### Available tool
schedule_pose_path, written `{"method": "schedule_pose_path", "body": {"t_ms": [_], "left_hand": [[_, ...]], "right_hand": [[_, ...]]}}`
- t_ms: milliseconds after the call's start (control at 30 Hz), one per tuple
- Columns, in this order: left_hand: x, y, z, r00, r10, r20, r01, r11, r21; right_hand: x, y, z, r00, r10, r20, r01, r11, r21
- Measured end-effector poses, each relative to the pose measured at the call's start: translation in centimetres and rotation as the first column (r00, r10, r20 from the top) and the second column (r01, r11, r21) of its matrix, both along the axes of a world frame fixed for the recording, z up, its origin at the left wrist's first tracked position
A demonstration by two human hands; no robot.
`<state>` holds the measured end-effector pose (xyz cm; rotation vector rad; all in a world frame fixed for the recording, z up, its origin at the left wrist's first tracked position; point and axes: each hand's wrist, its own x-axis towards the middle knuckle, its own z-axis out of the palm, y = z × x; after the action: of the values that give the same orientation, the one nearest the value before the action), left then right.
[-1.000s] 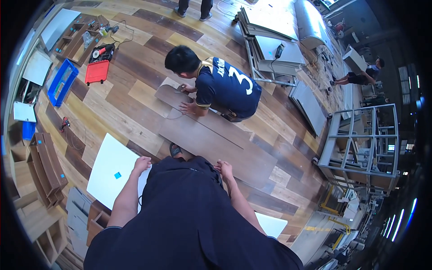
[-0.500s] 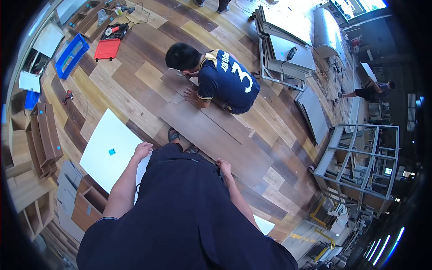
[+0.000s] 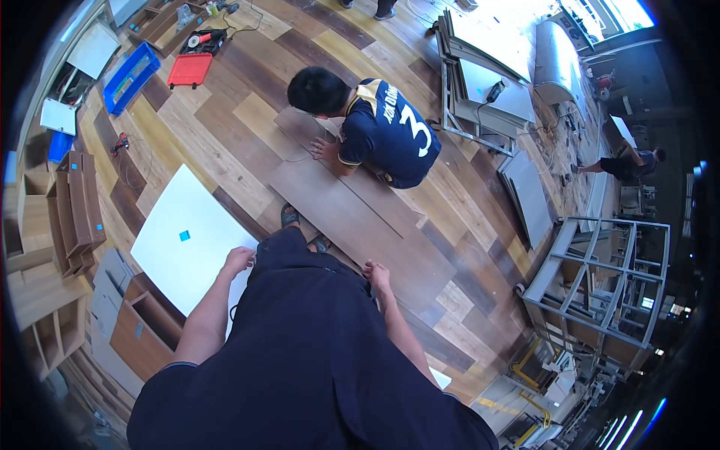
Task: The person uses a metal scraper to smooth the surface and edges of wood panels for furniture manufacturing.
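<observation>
My left hand [image 3: 240,259], its fingers curled, is beside my dark shorts and above the edge of a large white panel [image 3: 176,225] with a small blue sticker. My right hand [image 3: 377,273] hovers by my other thigh, fingers also bent inward; whatever either hand may hold is hidden. Past my sandalled feet [image 3: 289,216], long brown boards [image 3: 352,217] lie on the floor. A crouching co-worker [image 3: 394,131] in a dark jersey presses one hand [image 3: 324,150] flat on them. A white corner [image 3: 441,379] shows past my right forearm.
Brown cabinet pieces [image 3: 75,210] and a blue crate [image 3: 131,79] stand left, near a red drill [image 3: 120,144] and an opened red toolbox [image 3: 189,70]. Stacked panels [image 3: 525,199] and a metal frame cart [image 3: 600,277] stand right. Farther off, another person [image 3: 634,159] carries a board.
My view has tilted slightly, and most of the scene sits a little farther right. More of my feet shows. My hands keep nearly the same pose.
</observation>
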<state>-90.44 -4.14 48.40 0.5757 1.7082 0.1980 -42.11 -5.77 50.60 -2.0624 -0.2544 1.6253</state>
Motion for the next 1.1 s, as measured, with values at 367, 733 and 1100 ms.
{"method": "schedule_pose_path", "body": {"t_ms": [367, 733, 1100], "left_hand": [[3.8, 1.0, -1.0, 0.987, -0.138, -0.087, 0.142, 0.988, 0.052], [6.2, 1.5, -2.7, 0.967, -0.023, -0.253, 0.074, 0.978, 0.193], [5.1, -3.0, -3.7, 0.984, -0.007, -0.180, 0.022, 0.997, 0.079]], "right_hand": [[4.9, -7.7, -6.6, 0.871, 0.353, 0.340, -0.458, 0.833, 0.309], [6.4, -5.7, -1.4, 0.767, 0.517, 0.380, -0.600, 0.787, 0.143], [6.6, -0.7, -3.4, 0.934, 0.325, 0.146, -0.339, 0.937, 0.084]]}}
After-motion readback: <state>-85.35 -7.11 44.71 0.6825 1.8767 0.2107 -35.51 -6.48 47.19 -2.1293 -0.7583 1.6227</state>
